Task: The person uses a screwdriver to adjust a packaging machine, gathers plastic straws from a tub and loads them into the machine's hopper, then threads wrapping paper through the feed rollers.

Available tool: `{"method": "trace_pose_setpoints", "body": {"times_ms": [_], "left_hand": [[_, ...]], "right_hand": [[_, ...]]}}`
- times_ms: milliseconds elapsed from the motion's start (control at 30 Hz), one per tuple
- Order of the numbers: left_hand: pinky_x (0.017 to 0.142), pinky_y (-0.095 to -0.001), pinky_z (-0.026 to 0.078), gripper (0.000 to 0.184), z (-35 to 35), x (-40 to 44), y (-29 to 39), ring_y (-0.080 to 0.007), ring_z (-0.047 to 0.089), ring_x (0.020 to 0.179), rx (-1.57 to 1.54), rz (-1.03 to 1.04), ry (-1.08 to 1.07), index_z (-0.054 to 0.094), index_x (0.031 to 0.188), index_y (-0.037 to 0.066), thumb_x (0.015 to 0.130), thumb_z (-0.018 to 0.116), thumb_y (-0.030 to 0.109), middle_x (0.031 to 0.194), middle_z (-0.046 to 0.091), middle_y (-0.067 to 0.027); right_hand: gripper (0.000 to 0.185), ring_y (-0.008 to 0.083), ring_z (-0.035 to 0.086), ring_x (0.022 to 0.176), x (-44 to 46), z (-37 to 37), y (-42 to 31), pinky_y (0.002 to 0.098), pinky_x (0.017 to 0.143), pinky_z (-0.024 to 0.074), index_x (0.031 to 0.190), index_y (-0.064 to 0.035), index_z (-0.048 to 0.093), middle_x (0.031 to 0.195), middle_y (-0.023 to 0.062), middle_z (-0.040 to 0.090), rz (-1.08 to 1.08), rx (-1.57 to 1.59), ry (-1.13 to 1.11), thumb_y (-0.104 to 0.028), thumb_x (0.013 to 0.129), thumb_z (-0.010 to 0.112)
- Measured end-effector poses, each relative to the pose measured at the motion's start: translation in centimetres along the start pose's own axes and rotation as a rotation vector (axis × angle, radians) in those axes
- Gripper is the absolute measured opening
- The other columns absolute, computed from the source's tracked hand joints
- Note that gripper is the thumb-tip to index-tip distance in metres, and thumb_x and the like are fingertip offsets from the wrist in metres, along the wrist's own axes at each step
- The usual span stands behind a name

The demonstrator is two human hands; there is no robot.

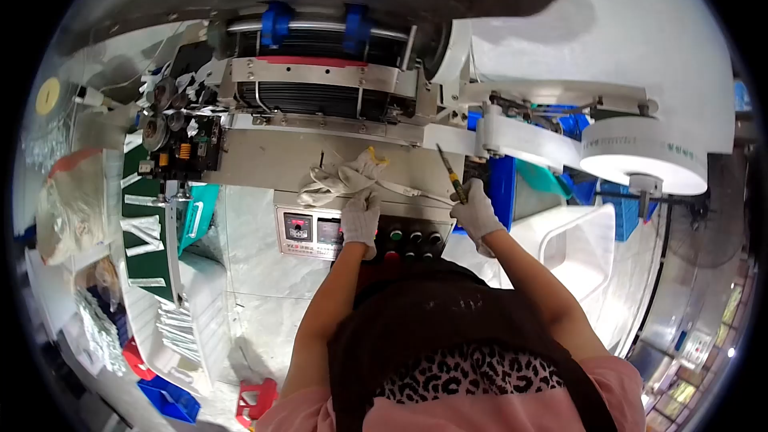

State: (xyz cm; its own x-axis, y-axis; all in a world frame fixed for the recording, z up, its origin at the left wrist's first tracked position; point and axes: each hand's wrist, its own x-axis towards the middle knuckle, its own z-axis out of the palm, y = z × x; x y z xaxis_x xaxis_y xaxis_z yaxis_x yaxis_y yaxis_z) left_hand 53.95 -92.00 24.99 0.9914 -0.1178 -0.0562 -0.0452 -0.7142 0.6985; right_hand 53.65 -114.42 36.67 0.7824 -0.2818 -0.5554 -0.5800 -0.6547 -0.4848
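Nearest: the wearer's dark apron (432, 300), pressed close to the bench. Just beyond it, a control panel (308, 251) with a row of green buttons (396, 234); both forearms reach out past it.

Left hand (360, 222), white-gloved, fingers bunched together at the near edge of a heap of pale gloves (336, 182) — cannot tell whether it pinches any of the cloth. Right hand (478, 214), also gloved, well apart from the left: fingers curled round the handle of a yellow-and-black tool (457, 182), thin tip up and away from the body, over the metal ledge (264, 154). Tip type too small to tell.

Handling, my judgement: keep that tip angled off the left hand and clear of the heap, where loose cloth could snag. A firm hold low on the handle should steer it best; sleeves of loose glove want keeping out of the works.

Farther: ribbed black rollers (320, 98) under blue clamps (276, 26); off to the right, a big white roll (640, 166) on its spindle.
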Motion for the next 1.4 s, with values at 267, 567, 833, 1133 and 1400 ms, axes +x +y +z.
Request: {"method": "trace_pose_setpoints", "body": {"times_ms": [267, 567, 833, 1133, 1400], "left_hand": [[0.085, -0.0425, 0.044, 0.056, 2.2, 5.0, 6.6, -0.0320, 0.056, 0.100, 0.209, -0.308, -0.724, 0.059, 0.105, 0.003, 0.087, 0.035, 0.050, 0.103, 0.060, -0.0191], [0.084, -0.0394, 0.045, 0.059, 11.6, 6.2, 2.5, -0.0297, 0.055, 0.106, -0.114, -0.724, -0.326, 0.058, 0.110, 0.003, 0.078, 0.052, 0.052, 0.114, 0.056, -0.0186], [0.078, -0.0370, 0.048, 0.050, 17.7, 5.1, -1.9, -0.0313, 0.060, 0.093, -0.517, -1.196, -0.032, 0.064, 0.094, 0.001, 0.074, 0.059, 0.047, 0.096, 0.063, -0.0188], [0.077, -0.0354, 0.048, 0.042, 14.3, -2.1, 3.4, -0.0292, 0.060, 0.091, -0.148, -0.450, -0.116, 0.057, 0.100, -0.002, 0.079, 0.057, 0.035, 0.096, 0.061, -0.0164], [0.069, -0.0305, 0.049, 0.024, 2.8, -1.7, 9.1, -0.0182, 0.058, 0.075, -1.006, -0.342, 0.048, 0.049, 0.104, 0.004, 0.090, 0.049, 0.024, 0.085, 0.056, -0.0078]], "right_hand": [[0.026, 0.0154, 0.058, 0.069, -5.0, 3.9, 5.5, 0.0274, 0.055, 0.0483, 0.093, -0.0005, 0.054, 0.081, 0.0078, 0.060, 0.200, 0.480, -0.198, 0.000, 0.068, 0.060], [0.026, 0.0241, 0.057, 0.074, -8.5, 3.6, 10.1, 0.0338, 0.069, 0.0446, 0.090, -0.0027, 0.056, 0.076, 0.0127, 0.059, 0.093, 0.213, -0.233, -0.015, 0.067, 0.061], [0.021, 0.0168, 0.056, 0.063, -7.9, 2.3, 14.8, 0.0302, 0.059, 0.0450, 0.084, -0.0018, 0.057, 0.069, 0.0076, 0.058, 0.156, 0.346, -0.165, -0.009, 0.065, 0.061], [0.020, 0.0142, 0.056, 0.058, -5.4, 2.8, 19.7, 0.0274, 0.052, 0.0453, 0.087, -0.0022, 0.056, 0.067, 0.0055, 0.056, 0.134, 0.344, -0.117, 0.001, 0.067, 0.056], [0.017, 0.0182, 0.056, 0.057, -4.6, 2.9, 18.7, 0.0308, 0.052, 0.0453, 0.083, -0.0023, 0.056, 0.069, 0.0079, 0.058, 0.091, 0.348, -0.126, -0.008, 0.066, 0.060]]}}
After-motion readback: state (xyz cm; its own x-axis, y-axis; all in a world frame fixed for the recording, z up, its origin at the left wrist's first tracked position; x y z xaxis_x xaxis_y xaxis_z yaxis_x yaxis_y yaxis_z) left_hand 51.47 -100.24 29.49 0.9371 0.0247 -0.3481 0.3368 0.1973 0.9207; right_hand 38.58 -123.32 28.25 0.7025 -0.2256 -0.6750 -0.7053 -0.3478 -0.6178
